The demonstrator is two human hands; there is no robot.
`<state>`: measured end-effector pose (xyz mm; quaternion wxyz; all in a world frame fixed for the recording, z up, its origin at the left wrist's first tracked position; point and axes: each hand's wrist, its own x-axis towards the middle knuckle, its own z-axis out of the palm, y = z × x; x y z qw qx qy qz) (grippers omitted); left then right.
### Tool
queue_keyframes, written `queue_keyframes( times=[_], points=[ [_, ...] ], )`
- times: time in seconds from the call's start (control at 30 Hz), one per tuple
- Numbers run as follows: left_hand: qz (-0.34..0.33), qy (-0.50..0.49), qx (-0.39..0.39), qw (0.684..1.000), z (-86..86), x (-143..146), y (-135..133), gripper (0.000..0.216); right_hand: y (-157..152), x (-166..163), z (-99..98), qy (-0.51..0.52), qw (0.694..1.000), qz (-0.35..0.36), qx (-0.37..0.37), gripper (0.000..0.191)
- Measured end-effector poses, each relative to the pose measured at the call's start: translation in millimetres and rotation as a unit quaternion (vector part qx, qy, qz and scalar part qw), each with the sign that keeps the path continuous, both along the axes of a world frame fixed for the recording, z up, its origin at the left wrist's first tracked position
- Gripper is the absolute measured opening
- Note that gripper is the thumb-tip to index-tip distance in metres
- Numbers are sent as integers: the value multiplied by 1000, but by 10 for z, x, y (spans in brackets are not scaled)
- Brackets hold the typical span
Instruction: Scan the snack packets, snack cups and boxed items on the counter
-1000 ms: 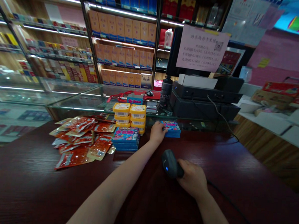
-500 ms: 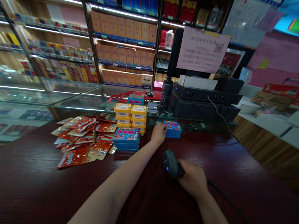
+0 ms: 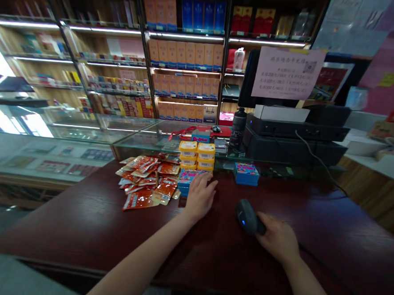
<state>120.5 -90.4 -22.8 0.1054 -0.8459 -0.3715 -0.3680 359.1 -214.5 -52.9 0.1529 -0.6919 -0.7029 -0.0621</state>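
My left hand, fingers apart, is at the near right side of a stack of blue-and-pink packets and partly covers it; I cannot tell if it touches them. My right hand grips the handle of a black barcode scanner, which shows a small blue light and points up and left over the table. Behind the packets stand stacked yellow tubs. A heap of orange-red foil pouches lies to their left. A second, smaller stack of blue packets sits farther right.
The dark wooden table meets a glass counter. On the counter are a dark bottle, black machines and a monitor with a paper sign. The scanner's cable trails right. Stocked shelves line the back.
My left hand has left the right-hand packet stack and come back left to the stack before the tubs. My right hand still holds the scanner. The view has turned left.
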Motion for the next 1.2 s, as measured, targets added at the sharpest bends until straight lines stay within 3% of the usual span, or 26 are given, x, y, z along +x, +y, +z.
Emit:
queue_keyframes(
  times=[0.13, 0.3, 0.63, 0.83, 0.9, 1.0, 1.2],
  points=[
    [56, 7, -2, 998, -134, -229, -56, 37, -14, 15, -25, 1, 1000, -11, 9, 30],
    [83, -14, -3, 996, -177, -238, -32, 48, -8, 41, -64, -13, 1000, -11, 12, 31],
    [57, -18, 17, 998, 17, -463, 9, 28, -21, 25, -62, -31, 999, -20, 22, 29],
    [106, -162, 36, 980, 95, -679, 79, 26, -3, 77, -111, -28, 999, -18, 7, 32],
    [107, -249, 33, 962, 73, -745, 157, 18, -12, 67, -121, -29, 999, -16, 14, 32],
    [107, -402, -22, 909, 10, -779, 280, 12, -29, 21, -100, -27, 999, -12, 28, 32],
    [-40, -644, -202, 737, -91, -693, 391, 27, 22, -182, 134, 70, 997, -35, -3, 29]
  ],
)
